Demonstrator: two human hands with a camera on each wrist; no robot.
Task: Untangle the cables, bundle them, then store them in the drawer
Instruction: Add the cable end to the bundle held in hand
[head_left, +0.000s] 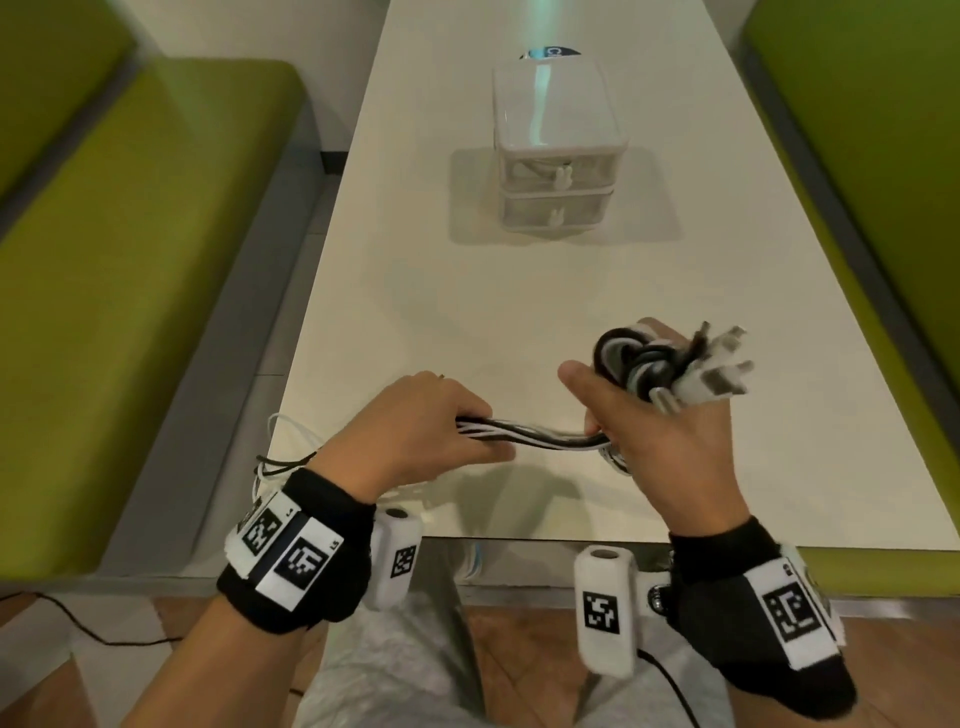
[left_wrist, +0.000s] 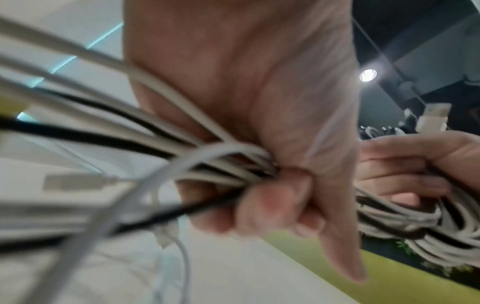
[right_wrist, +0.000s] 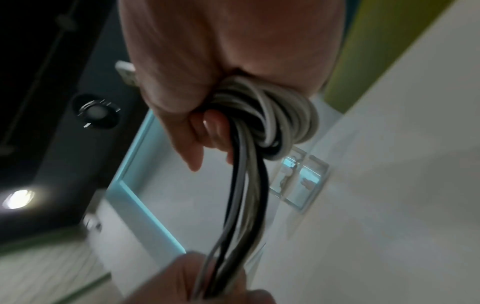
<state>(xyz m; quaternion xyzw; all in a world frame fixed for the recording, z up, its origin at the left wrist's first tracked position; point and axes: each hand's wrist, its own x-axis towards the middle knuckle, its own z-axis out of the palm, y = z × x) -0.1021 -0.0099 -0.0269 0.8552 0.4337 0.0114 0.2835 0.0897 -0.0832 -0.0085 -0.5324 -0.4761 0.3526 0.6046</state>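
Observation:
A bunch of black and white cables (head_left: 540, 435) stretches between my two hands above the near end of the white table (head_left: 467, 312). My right hand (head_left: 654, 415) grips the coiled part of the bundle (head_left: 639, 366), with several white plugs (head_left: 722, 371) sticking out to the right. The coil (right_wrist: 280, 117) also shows in the right wrist view, wound round my fingers. My left hand (head_left: 431, 426) grips the straight strands (left_wrist: 221, 164). Loose cable tails (head_left: 280, 457) hang past my left wrist over the table's edge. A small clear two-drawer unit (head_left: 556, 150) stands further back, both drawers closed.
Green bench seats (head_left: 130, 260) run along both sides of the table, the other one (head_left: 883, 156) at the right. A thin black cord (head_left: 78, 623) lies on the floor at lower left. A label (head_left: 550, 52) lies on the table behind the drawer unit.

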